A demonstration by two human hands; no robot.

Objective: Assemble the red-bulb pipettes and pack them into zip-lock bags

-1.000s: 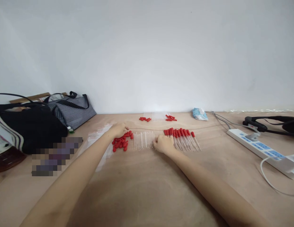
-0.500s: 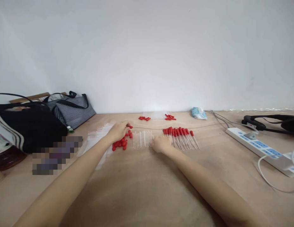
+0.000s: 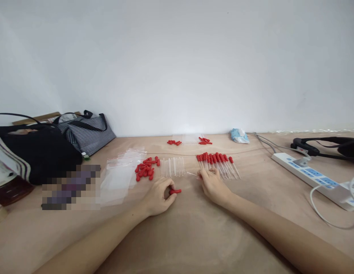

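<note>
Pinched between thumb and finger of my left hand (image 3: pixel 161 196) is a red rubber bulb (image 3: pixel 176 191), its narrow end pointing right. My right hand (image 3: pixel 213 184) holds a thin clear tube (image 3: pixel 192 174) whose tip points left toward the bulb; the two are apart. A row of loose clear tubes (image 3: pixel 172 167) lies just beyond my left hand. To their left is a pile of red bulbs (image 3: pixel 144 169). Behind my right hand lie several tubes with red bulbs on their ends (image 3: pixel 219 159).
Clear zip bags (image 3: pixel 116 182) lie left of the bulb pile. More bulbs (image 3: pixel 204 141) and tubes sit near the wall. Two bags (image 3: pixel 89 133) stand at left. A power strip (image 3: pixel 310 175), cables, a blue packet (image 3: pixel 238 136) and a black headset (image 3: pixel 313 146) are at right.
My left hand has come from the bulb pile toward me and right, bringing a red bulb. My right hand has drawn back rightward from the loose tubes, now with one tube.
</note>
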